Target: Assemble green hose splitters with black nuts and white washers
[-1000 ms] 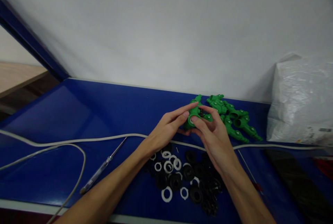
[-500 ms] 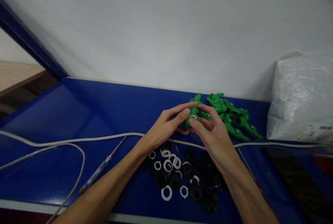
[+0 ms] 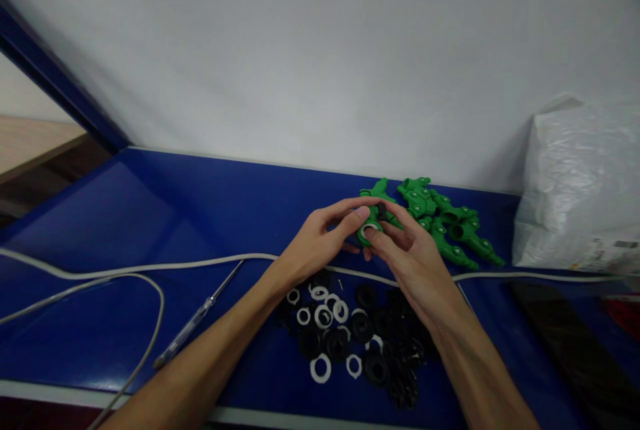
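Note:
Between my hands is a green plastic fitting (image 3: 364,238) with its round opening turned toward me and a white ring (image 3: 369,229) in the mouth. My left hand (image 3: 331,230) grips the fitting from the left, thumb on its top edge. With its thumb at the white ring, my right hand (image 3: 406,243) holds the same fitting from the right. A small black part (image 3: 382,211) shows by the right fingers; how it is attached I cannot tell. Behind my hands lie several more green fittings (image 3: 447,217).
Below my hands lie several white rings (image 3: 321,368) and black round parts (image 3: 377,370). A screwdriver (image 3: 187,327) and a pale cable (image 3: 190,263) are at left. A plastic-wrapped package (image 3: 575,183) stands at right, with a dark flat object (image 3: 565,343) nearer me.
The fitting has tilted slightly, so more of the white ring in its mouth shows. My right thumb has shifted a little at the opening. Both hands keep their hold.

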Motion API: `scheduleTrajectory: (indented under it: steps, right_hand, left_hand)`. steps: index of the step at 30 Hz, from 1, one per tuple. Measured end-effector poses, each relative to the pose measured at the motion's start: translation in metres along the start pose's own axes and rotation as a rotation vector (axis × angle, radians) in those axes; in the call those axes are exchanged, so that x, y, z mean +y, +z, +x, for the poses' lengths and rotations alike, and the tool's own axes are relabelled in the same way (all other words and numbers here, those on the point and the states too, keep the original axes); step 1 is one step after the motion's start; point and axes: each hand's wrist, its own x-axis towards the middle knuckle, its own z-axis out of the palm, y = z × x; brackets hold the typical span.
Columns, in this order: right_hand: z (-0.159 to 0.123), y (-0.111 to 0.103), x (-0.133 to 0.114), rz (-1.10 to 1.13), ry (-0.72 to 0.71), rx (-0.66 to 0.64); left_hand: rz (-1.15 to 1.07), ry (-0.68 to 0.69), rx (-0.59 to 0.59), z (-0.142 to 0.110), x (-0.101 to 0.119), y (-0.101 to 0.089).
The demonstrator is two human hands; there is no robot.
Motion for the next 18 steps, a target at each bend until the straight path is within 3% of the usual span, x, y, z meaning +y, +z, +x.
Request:
scheduleTrajectory:
  steps: [8,18]
  right_hand:
    - [-0.0009,-0.0033,-0.0005,0.112,0.012,-0.071]
    - [0.0006,-0.0057,-0.0034,0.068,0.024,-0.063]
  left_hand:
    - [-0.100,-0.026,0.034,0.0005,0.0034,-0.0026]
    - [-0.095,-0.031,-0.061,0.0015,0.0003,-0.0058]
